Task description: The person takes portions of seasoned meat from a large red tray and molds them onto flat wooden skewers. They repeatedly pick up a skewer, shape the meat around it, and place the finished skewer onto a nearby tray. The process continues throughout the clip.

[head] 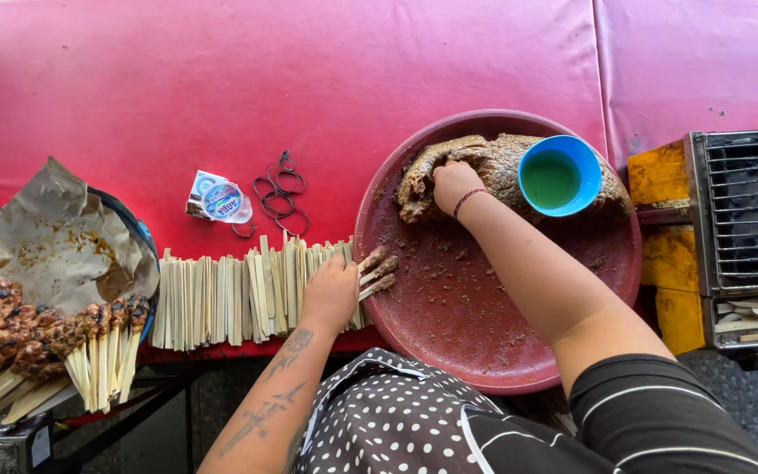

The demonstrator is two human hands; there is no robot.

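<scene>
On the red tray [414, 342], right hand [454, 184] fingers dug into lumpy brown paste [493, 162]; left hand [331, 294] flat on sticks [221, 298].

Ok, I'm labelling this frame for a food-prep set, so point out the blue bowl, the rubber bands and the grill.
blue bowl [560, 175], head view, on the greenish liquid inside it.
rubber bands [277, 193], head view, on the dark tangled loops.
grill [752, 211], head view, on its wire grate.

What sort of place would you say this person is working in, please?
Probably a street-food satay stall. The right hand digs into a meat mound on a red tray, the left hand rests on bamboo sticks, beside grilled skewers and a grill.
</scene>
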